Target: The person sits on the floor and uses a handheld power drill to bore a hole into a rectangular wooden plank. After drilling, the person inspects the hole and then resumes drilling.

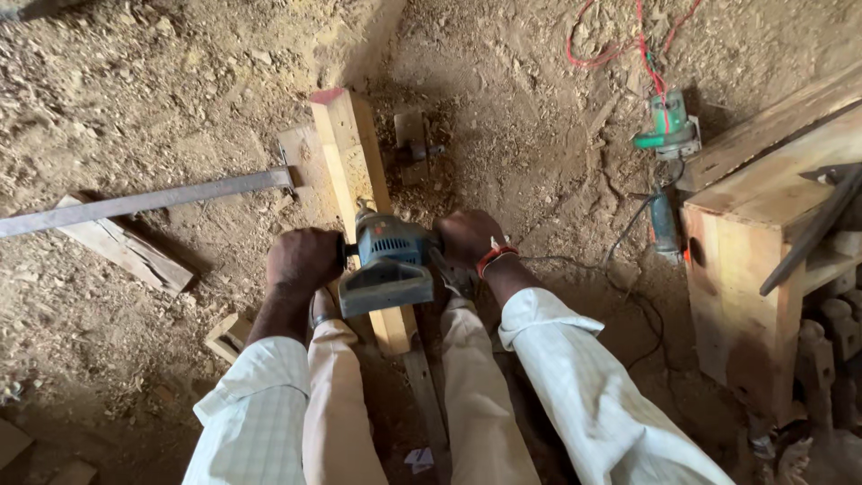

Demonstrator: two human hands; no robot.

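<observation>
A grey-blue electric drill [388, 263] points down into a long pale timber beam [352, 162] that lies on the sawdust floor and runs away from me. My left hand [303, 260] is closed around the drill's side handle. My right hand [469, 239], with a red band at the wrist, grips the drill's other side. Both arms wear pale checked sleeves, and my knees in light trousers straddle the beam's near end.
A long metal bar [144, 201] lies to the left over a wood offcut [126, 250]. At right stand a wooden bench [750, 251], a green power tool [669, 130] with red cable [620, 45], and another small tool [664, 224]. A small block [226, 337] lies near my left arm.
</observation>
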